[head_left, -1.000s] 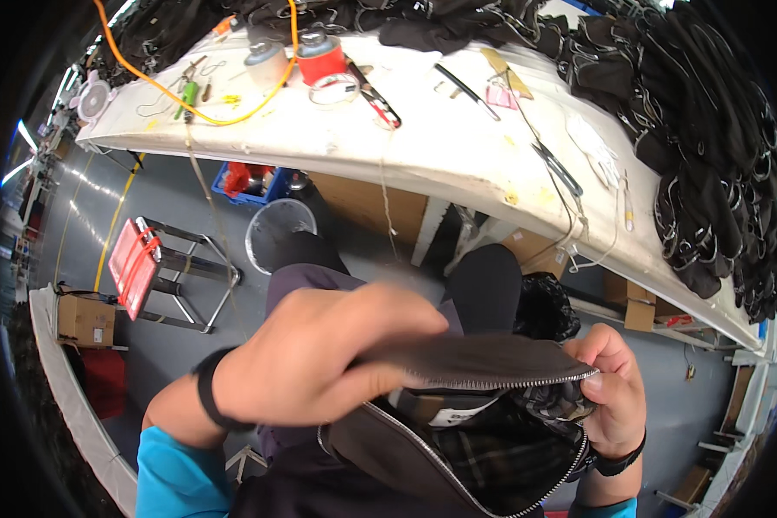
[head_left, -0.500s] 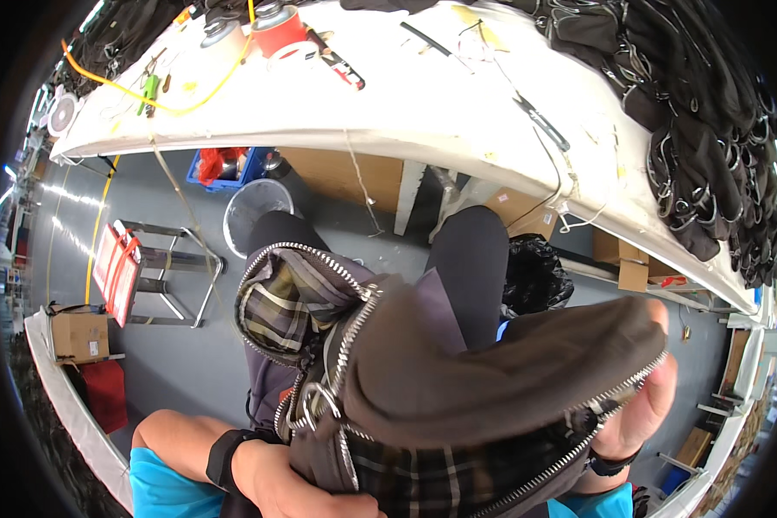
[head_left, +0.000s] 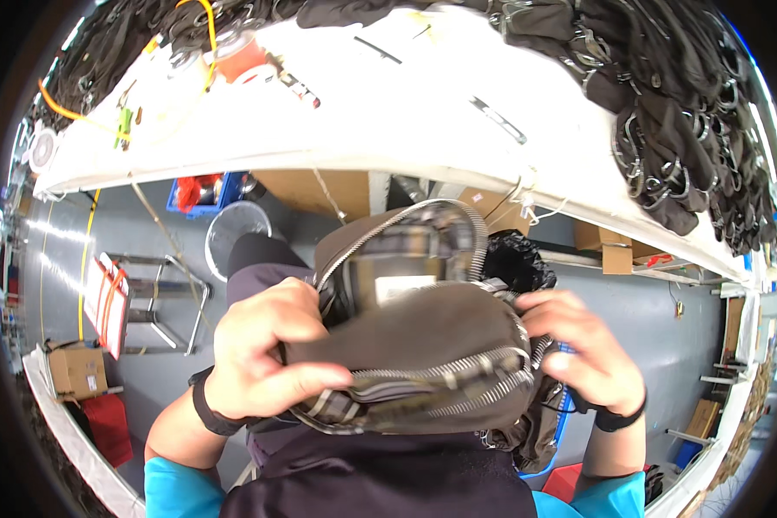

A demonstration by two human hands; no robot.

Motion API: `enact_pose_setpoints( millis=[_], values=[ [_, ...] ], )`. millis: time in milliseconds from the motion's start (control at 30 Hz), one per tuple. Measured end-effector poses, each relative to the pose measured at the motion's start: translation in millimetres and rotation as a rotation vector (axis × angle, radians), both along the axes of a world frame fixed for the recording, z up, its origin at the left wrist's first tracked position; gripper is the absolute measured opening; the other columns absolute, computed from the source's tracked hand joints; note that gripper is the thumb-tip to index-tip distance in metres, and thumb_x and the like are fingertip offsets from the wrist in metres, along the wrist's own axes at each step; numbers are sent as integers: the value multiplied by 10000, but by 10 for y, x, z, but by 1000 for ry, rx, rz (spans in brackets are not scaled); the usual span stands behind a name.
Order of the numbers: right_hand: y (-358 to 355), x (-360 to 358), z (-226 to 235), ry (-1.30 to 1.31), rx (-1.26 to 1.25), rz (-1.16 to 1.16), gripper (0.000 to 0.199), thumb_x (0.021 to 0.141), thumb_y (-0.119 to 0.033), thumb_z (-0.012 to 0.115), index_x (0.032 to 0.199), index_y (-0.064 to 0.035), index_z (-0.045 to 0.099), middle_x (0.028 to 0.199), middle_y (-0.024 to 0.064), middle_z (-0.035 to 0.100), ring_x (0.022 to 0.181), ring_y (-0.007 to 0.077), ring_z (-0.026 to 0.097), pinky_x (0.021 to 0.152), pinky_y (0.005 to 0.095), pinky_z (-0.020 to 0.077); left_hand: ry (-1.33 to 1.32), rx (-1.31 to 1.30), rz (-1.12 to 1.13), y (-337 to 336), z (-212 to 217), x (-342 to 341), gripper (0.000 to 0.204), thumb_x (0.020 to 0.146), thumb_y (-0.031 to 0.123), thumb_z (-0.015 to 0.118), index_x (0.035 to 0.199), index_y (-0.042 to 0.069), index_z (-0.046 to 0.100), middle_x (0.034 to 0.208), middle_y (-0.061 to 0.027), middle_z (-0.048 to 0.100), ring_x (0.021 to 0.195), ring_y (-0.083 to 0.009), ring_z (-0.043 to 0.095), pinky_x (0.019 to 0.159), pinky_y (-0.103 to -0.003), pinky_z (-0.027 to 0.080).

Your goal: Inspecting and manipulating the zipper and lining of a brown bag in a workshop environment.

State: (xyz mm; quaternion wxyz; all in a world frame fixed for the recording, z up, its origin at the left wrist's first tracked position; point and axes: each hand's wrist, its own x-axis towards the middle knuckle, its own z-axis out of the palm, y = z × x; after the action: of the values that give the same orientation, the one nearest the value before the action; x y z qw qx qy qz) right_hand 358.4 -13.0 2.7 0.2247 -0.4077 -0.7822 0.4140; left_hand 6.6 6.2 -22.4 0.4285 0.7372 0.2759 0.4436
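Note:
A dark brown cloth bag (head_left: 423, 328) with silver zippers is over my lap, slightly blurred by motion. Its zippers are undone, and plaid lining shows inside the far compartment and along the near opening. A pale label is visible in the far compartment. My left hand (head_left: 263, 354) grips the bag's left end, thumb laid along the near zipper edge. At the right end, my right hand (head_left: 587, 354) has its curled fingers on the zippered edge; its fingertips are partly hidden there.
Ahead stands a white-topped table (head_left: 388, 112) with a cutter knife (head_left: 498, 119), cans and a yellow cord. Dark bags (head_left: 665, 147) are heaped at its right. Below are a clear bin (head_left: 236, 242), a blue crate and a black plastic bag (head_left: 520, 262). A stool (head_left: 160, 302) stands left.
The bag has been turned and drawn in between my hands. My left hand moved up to its left end, my right hand inward to the right edge. The view has shifted slightly.

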Motion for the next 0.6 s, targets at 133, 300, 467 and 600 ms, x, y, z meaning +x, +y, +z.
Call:
enact_pose_setpoints(
  millis=[133,300,467,600],
  values=[
    [-49,67,-162,111,-221,78,167,892,-167,638,936,-5,647,916,112,643,894,269,569,895,383,431,-55,-203,-57,3,-161,-68,273,750,127,830,881,20,615,762,-57,600,702,-170,556,639,-294,423],
    [-91,-88,-40,595,-420,18,130,946,-111,606,882,1,623,828,60,633,776,164,581,762,305,468,465,-3,85,142,15,99,718,785,409,783,1339,34,520,1320,-194,498,1198,-357,510,1009,-418,410],
    [-114,-261,82,688,-553,-5,140,978,-125,572,936,2,615,881,45,630,804,111,570,735,249,455,425,146,-135,66,-54,435,860,790,752,547,1213,6,615,1480,-264,313,1378,-410,306,1125,-521,238],
    [-192,-235,26,808,-619,-150,173,984,-154,567,937,3,622,896,47,621,825,112,560,752,251,444,173,-516,-348,-36,146,605,342,939,286,646,1094,-16,605,1104,-119,636,1045,-190,595,897,-284,431]
  ],
)
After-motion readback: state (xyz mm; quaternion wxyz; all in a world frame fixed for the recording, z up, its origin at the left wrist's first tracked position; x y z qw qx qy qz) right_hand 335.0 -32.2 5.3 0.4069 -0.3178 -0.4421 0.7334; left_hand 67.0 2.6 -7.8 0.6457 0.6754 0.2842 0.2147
